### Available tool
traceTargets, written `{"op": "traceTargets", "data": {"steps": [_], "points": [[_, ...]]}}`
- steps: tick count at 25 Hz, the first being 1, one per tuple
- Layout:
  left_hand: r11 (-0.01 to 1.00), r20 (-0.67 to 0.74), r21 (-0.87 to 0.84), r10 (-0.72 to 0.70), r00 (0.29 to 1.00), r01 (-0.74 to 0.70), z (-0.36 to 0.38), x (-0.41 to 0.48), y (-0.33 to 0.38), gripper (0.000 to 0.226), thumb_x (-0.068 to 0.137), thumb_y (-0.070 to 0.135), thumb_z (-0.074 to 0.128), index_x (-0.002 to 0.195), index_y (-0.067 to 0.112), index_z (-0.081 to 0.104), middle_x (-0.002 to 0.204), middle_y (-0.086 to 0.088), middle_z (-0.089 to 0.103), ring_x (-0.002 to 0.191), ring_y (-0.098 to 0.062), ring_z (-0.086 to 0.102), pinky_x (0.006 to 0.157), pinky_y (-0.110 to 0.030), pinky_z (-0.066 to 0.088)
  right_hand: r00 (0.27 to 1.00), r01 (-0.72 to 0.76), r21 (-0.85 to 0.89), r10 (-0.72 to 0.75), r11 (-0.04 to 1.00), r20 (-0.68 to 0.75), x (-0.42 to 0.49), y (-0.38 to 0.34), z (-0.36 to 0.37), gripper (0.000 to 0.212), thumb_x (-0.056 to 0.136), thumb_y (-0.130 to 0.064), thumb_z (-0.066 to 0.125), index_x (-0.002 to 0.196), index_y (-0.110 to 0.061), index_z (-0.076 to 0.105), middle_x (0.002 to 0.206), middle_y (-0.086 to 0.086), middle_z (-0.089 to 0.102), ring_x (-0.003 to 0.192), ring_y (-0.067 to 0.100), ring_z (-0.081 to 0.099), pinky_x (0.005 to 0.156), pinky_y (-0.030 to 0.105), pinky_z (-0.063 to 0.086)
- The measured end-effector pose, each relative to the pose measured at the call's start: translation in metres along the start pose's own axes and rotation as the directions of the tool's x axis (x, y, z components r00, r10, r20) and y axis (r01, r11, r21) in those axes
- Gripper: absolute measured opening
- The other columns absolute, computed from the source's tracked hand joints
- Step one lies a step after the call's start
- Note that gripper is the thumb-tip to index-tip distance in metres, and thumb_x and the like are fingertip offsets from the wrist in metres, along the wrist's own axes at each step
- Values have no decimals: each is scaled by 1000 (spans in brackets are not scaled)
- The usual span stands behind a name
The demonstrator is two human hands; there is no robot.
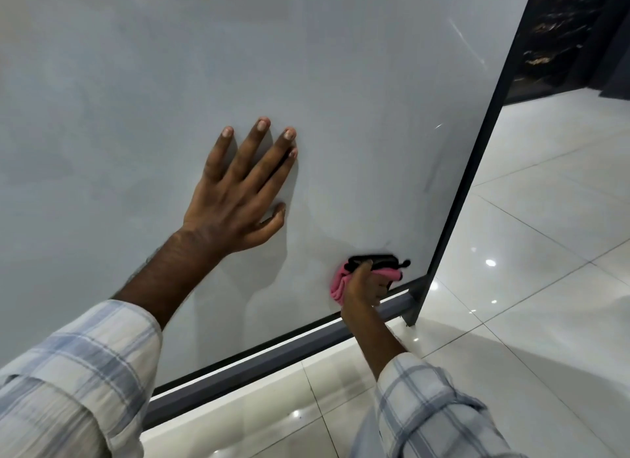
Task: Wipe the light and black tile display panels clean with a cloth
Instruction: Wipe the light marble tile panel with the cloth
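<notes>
A large light grey tile display panel [170, 65] fills most of the view, held in a dark metal frame [272, 362]. My left hand [238, 191] lies flat on the panel with fingers spread and straight. Near the panel's lower right corner, my right hand [363, 288] grips a pink cloth [339, 282] and holds it against the surface. A black blotch [375, 259] sits on the panel just above the cloth. A black marbled tile panel [552, 31] stands further back at the upper right.
The floor [528, 253] is glossy white tile with bright light reflections, running to the right of and below the panel. The frame's right upright [470, 171] ends in a foot on the floor near my right hand.
</notes>
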State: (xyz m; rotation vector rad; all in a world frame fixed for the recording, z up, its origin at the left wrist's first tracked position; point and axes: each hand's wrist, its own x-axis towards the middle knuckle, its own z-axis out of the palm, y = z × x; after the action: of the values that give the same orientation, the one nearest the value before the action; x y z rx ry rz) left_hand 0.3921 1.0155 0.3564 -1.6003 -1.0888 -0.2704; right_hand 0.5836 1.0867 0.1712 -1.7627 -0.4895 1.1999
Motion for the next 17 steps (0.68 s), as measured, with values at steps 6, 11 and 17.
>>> {"op": "traceTargets", "data": {"steps": [6,11,17], "points": [[1000,-6,16,-7,1000,7,-2,-1,1,77,100,42,45,163,3,26,171,-15,22,157,-44,18,126,-61,5,302,925,-241,-953,294,-3,-79,-69,11,82,96,-51,49,160,-5,25,164,18,24,141,41,33,109,50,25],[1000,-20,4,-29,999,29,-1,-1,2,77,99,42,47,163,3,27,171,-15,24,156,-44,20,126,-60,7,694,708,-148,-719,691,-41,-26,-8,15,91,93,-65,40,163,-14,14,167,14,21,146,38,29,115,58,24],[999,-47,-15,-47,998,46,1,1,4,74,100,42,49,161,3,33,169,-15,29,154,-44,27,124,-60,10,962,-200,209,150,957,230,-10,76,8,74,103,-47,56,156,-9,23,153,14,34,142,33,40,111,44,35]]}}
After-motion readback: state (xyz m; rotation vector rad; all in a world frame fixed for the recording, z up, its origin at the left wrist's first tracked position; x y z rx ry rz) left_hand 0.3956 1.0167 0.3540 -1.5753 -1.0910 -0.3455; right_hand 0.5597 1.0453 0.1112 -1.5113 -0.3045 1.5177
